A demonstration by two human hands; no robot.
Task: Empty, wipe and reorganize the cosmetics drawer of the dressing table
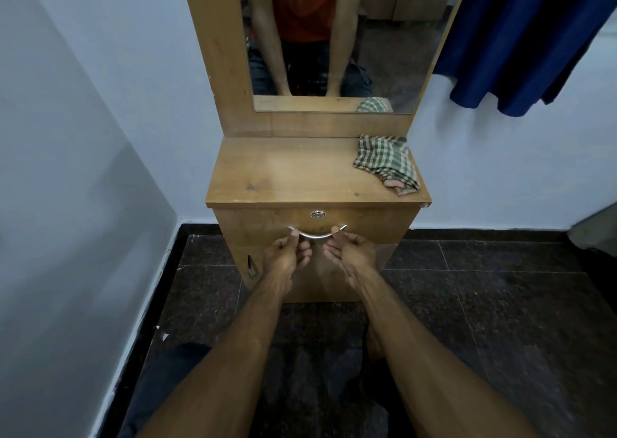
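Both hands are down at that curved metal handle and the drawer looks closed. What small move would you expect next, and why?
Probably a gentle pull straight back. The left hand and right hand both curl fingers at the curved handle, and the drawer front sits flush and closed. Nothing can be emptied until it opens; the checked cloth waits on the top.

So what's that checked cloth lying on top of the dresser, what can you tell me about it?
The checked cloth is a soft woven rag in a green and off-white check, with a pinkish patch at its lower corner. It lies crumpled and loosely folded on the back right part of the wooden dresser top, reaching toward the right edge. Neither hand touches it. Part of it also shows reflected in the mirror above.
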